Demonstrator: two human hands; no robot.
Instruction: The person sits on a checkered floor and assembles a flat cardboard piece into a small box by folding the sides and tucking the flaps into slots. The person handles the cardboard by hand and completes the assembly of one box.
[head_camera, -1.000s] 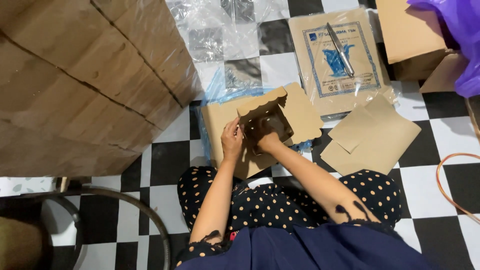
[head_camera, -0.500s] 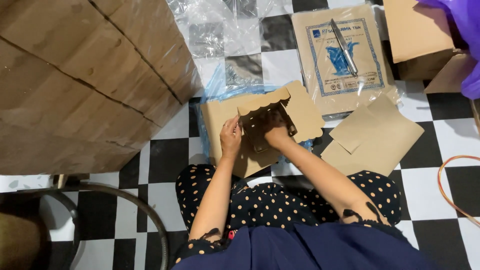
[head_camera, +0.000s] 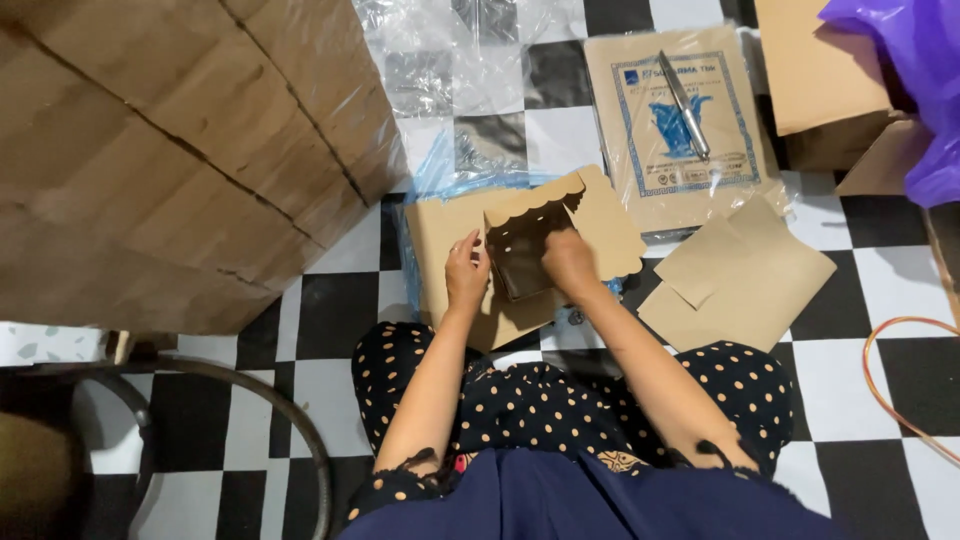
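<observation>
Both hands on scalloped box

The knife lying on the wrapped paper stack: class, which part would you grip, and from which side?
Grip the knife by its lower handle end, probably from above. It lies flat, uncovered, on the wrapped paper stack, its slimmer blade end pointing toward the top of the view.

Person wears navy top w/ short lace-trimmed sleeves, dark trousers w/ orange polka dots. Left hand & right hand bare, no rings or watch visible.
</observation>
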